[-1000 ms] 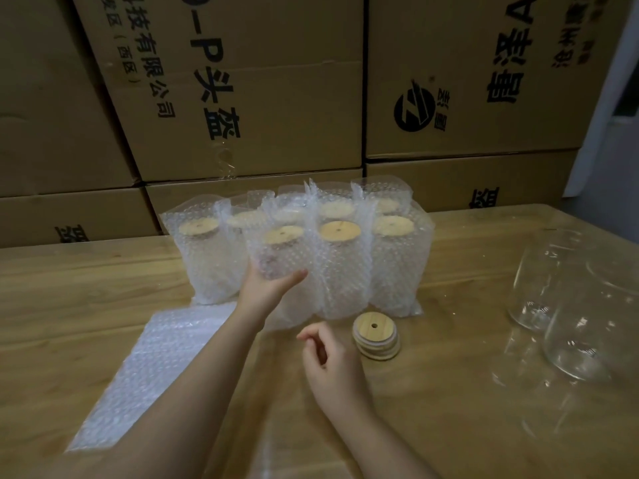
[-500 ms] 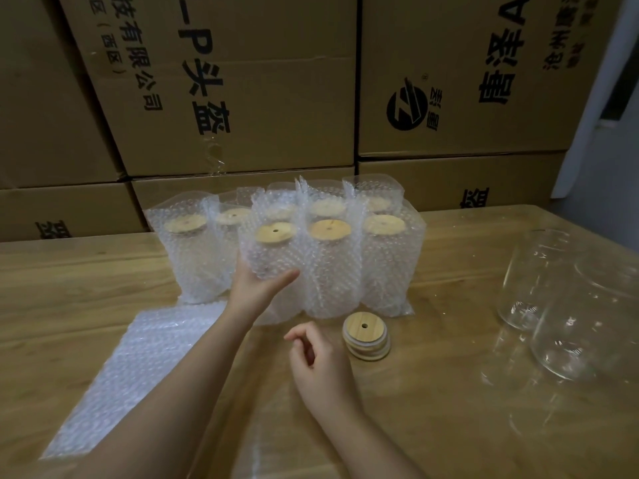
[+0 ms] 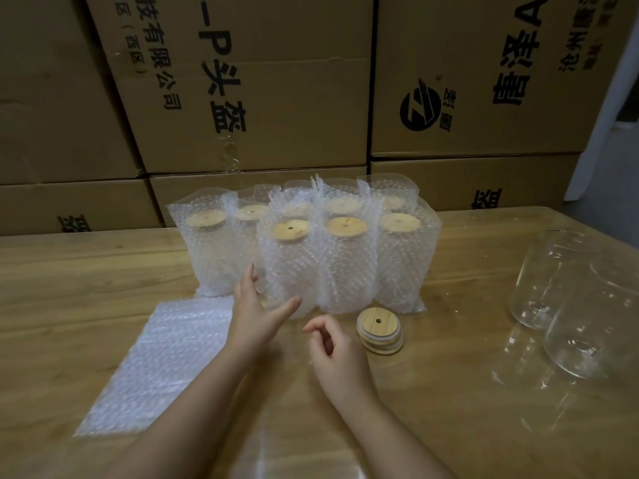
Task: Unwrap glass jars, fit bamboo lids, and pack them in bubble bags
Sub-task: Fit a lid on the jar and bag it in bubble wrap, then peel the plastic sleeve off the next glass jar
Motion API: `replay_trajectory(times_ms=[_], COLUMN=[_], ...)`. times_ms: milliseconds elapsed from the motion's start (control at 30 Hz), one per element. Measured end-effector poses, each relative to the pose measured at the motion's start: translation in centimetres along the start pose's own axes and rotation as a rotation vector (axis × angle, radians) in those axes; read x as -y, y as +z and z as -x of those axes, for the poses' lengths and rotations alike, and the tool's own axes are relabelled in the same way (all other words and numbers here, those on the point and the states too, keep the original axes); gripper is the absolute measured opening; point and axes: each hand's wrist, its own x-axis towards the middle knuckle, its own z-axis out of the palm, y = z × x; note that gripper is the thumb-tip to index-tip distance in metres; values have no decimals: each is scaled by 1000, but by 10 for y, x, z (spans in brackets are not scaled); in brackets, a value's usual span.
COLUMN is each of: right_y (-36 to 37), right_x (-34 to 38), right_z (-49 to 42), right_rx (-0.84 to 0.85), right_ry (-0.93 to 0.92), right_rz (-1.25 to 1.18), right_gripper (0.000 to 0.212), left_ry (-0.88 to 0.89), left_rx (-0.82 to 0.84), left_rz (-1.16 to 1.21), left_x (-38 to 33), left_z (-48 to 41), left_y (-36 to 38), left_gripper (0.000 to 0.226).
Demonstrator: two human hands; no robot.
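On the table (image 3: 86, 271), bubble-bagged jars (image 3: 345, 271) show holed bamboo lids (image 3: 289, 230); left grip (image 3: 254, 312) splayed apart, right grip (image 3: 337, 347) loosely curled, empty.

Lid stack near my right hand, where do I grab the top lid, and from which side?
Pinch the top lid by its round rim, coming from above with the right hand just left of it. It lies flat on the stack, edge exposed all round.

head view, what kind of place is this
Probably a warehouse packing station: printed cardboard cartons stacked behind a wooden table, which holds bubble-bagged lidded jars and spare bamboo lids.
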Motion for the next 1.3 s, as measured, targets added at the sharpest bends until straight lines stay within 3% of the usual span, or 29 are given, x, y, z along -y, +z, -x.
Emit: replay_trajectory(times_ms=[100,400,633,767,900,1033,1100,1167,1233,1300], right_y=[-1,0,3,4,5,5,5,4,3,0], right_x=[-2,-9,-13,-15,-17,-19,-19,-18,-15,-10], right_z=[-1,-7,-9,-10,-10,-8,-8,-8,-6,-5], right_rx=[23,32,114,108,118,118,126,129,136,154], right_ry=[57,187,208,211,221,239,251,264,275,283], right_rz=[-27,-141,-67,-65,-86,-110,-100,-95,-82,-49], right_gripper=[17,32,32,34,31,31,30,28,26,24], left_ry=[-35,-29,-17,-3,-3,-29,-53,-43,-52,-53], left_rx=[59,-6,-48,-58,-25,-3,-36,-37,42,137], left_rz=[39,-71,-141,-138,-114,38,90,74,91,116], left_x=[11,10,9,6,4,3,-1,-4,-12,-18], left_z=[5,-8,-7,-3,-2,16,34,52,67,80], left_y=[5,17,23,24,20,9,5,3,-1,-4], left_gripper=[99,55,76,74,58,66,53,24,3,10])
